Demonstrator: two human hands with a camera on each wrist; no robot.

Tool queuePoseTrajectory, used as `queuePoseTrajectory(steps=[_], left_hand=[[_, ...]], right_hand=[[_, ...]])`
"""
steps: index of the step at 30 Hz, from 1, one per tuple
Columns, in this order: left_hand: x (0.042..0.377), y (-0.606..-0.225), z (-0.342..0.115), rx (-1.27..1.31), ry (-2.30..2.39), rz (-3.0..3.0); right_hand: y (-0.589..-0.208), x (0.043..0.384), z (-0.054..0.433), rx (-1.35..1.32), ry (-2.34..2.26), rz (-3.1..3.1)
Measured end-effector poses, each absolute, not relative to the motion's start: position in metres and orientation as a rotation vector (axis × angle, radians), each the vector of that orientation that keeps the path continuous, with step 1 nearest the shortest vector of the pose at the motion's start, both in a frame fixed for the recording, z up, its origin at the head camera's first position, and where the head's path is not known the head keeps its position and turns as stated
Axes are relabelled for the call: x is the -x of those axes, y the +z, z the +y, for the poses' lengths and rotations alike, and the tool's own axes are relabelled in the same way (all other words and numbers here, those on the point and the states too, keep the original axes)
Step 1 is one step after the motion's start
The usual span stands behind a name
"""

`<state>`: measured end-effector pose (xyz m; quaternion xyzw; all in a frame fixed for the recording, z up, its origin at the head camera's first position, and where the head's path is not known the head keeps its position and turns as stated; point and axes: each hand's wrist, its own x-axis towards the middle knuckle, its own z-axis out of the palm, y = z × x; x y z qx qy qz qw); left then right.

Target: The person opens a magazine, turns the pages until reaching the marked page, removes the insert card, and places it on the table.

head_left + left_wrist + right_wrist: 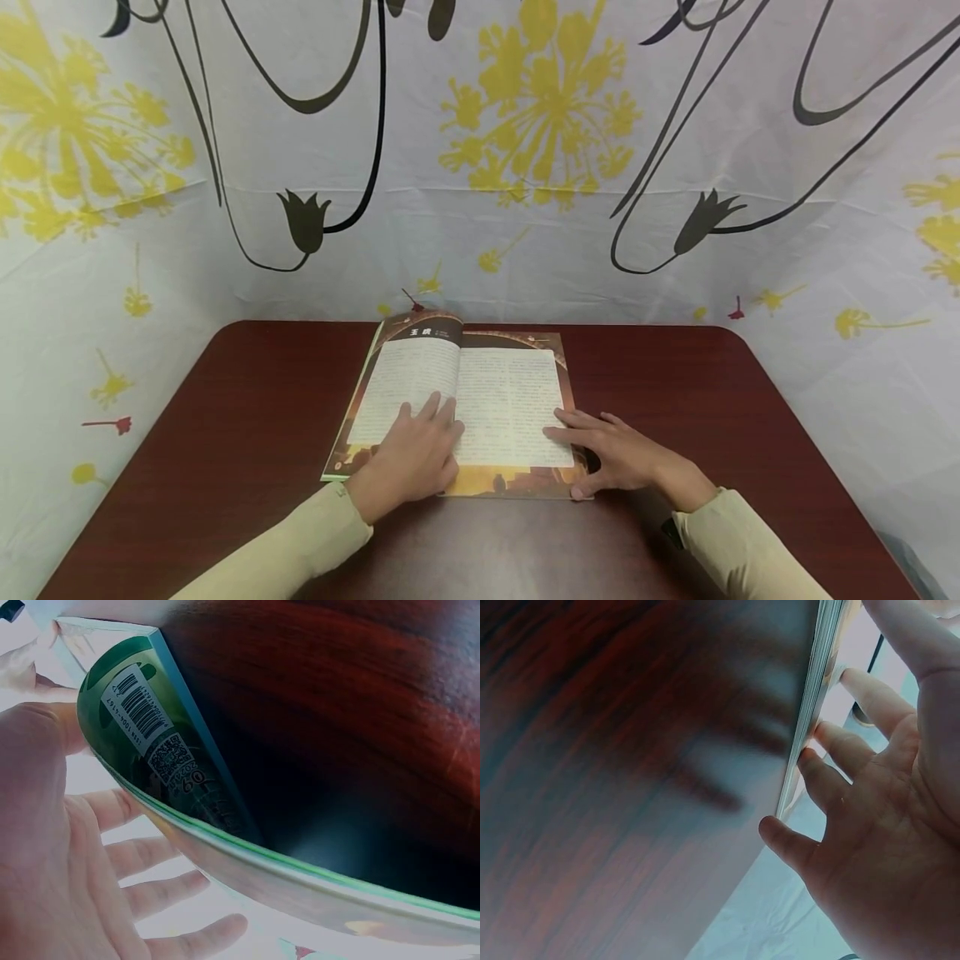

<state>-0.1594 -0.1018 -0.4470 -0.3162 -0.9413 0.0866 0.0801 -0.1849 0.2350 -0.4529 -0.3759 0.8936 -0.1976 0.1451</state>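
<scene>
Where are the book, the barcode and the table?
Book (491,400): head view, on the right page.
Barcode (141,711): left wrist view, on its stripes.
Table (225,442): head view, on its bare top.
</scene>
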Motion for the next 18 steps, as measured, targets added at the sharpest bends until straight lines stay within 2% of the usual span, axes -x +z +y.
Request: queuePoseTrajectory(steps=[18], left_hand=[[0.1613,-0.4525,-0.0949,1.033,0.272,-2.693]], right_hand=[[-0.4563,0.1853,0.2345,1.106,-0.554,2.593]])
